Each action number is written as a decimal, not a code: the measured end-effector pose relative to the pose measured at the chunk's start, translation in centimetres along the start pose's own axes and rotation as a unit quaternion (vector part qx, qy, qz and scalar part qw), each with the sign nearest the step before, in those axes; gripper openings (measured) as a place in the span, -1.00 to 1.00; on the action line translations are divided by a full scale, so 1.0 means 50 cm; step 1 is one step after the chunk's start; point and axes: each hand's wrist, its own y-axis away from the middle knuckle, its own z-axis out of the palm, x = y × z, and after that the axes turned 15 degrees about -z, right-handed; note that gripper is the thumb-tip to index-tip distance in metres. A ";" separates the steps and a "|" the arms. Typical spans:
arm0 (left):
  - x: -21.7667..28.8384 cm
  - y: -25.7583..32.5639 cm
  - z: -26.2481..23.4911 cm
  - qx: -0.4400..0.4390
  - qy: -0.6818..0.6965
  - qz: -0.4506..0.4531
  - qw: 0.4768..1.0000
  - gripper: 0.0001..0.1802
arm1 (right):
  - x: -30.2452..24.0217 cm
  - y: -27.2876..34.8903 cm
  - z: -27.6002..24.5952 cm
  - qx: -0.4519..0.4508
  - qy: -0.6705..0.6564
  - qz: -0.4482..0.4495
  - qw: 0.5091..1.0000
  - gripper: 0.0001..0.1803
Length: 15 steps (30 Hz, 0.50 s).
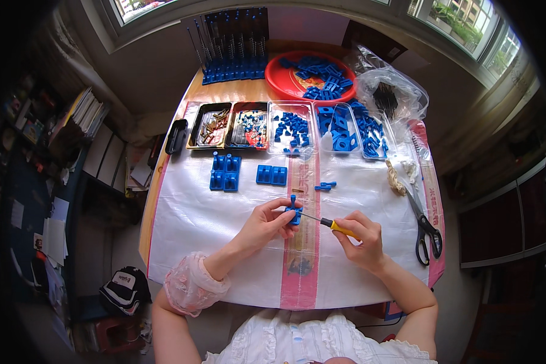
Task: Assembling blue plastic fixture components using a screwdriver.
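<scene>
My left hand (266, 225) grips a small blue plastic bracket (294, 215) with an upright stem, held above the middle of the covered table. Closed around the yellow and black handle of a screwdriver (327, 222) is my right hand (363, 240). The screwdriver's thin shaft points left, and its tip meets the bracket's right side; the exact contact is too small to tell. Just beyond my left hand lie a brass-coloured pin (298, 190) and some small blue levers (325, 186). Farther off are two blue blocks (272, 175) and a cluster of blue brackets with stems (224, 172).
Behind stand a black tray of brass-coloured pins (213, 125), a tray of small hardware (249, 126) and clear trays of blue parts (292, 128). A red basin (274, 76) holds more blue pieces. Black-handled scissors (428, 233) and twine (396, 179) lie right.
</scene>
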 end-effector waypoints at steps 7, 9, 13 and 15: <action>-0.002 -0.001 -0.007 -0.052 0.012 -0.005 0.999 -0.68 | -0.001 -0.005 -0.006 0.004 -0.053 0.020 0.998 -0.71; 0.000 0.000 -0.003 -0.058 0.019 0.002 0.998 -0.67 | 0.000 -0.006 -0.007 0.004 -0.054 0.021 0.998 -0.71; 0.001 0.000 -0.002 -0.046 0.008 0.008 0.999 -0.66 | -0.001 -0.006 -0.007 0.005 -0.050 0.016 0.999 -0.71; 0.003 0.002 -0.001 -0.041 -0.002 0.010 0.999 -0.66 | -0.003 -0.007 -0.008 0.009 -0.053 0.013 0.998 -0.70</action>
